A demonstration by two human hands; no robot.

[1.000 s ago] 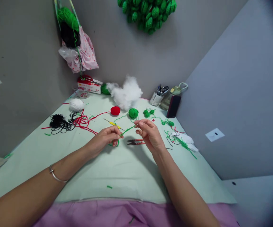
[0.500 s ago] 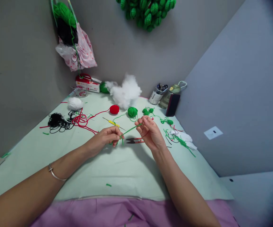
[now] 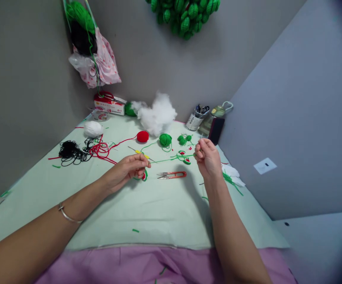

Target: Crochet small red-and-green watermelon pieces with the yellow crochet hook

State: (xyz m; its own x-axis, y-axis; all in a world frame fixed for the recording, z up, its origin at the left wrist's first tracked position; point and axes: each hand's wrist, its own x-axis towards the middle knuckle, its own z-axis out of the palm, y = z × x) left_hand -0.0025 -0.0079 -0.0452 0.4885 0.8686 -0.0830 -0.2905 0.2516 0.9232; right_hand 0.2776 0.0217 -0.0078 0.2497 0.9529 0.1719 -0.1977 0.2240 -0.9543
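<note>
My left hand [image 3: 129, 169] is closed on a small crocheted piece [image 3: 144, 175] in red, white and green, which peeks out below the fingers. From there a strand of green yarn [image 3: 163, 160] runs taut across to my right hand [image 3: 209, 158]. The right fingers are pinched, and a thin pale needle [image 3: 201, 136] sticks up from their tips. Between the hands, orange-handled thread snips [image 3: 172, 175] lie on the table. Behind the strand are small red and green crocheted pieces [image 3: 186, 160]. A yellow-gripped crochet hook [image 3: 138, 152] lies beyond my left hand.
Farther back are a red yarn ball [image 3: 143, 137], a green yarn ball [image 3: 165, 140], white stuffing [image 3: 159, 114] and a white yarn ball [image 3: 93, 129]. Tangled black yarn [image 3: 70, 151] lies left. A phone [image 3: 217, 131] leans against a bottle [image 3: 208, 124] at right.
My right hand has moved right and turned upright, drawing the green yarn longer between my hands. The snips and the small red and green pieces are now uncovered. My left hand shifted slightly left.
</note>
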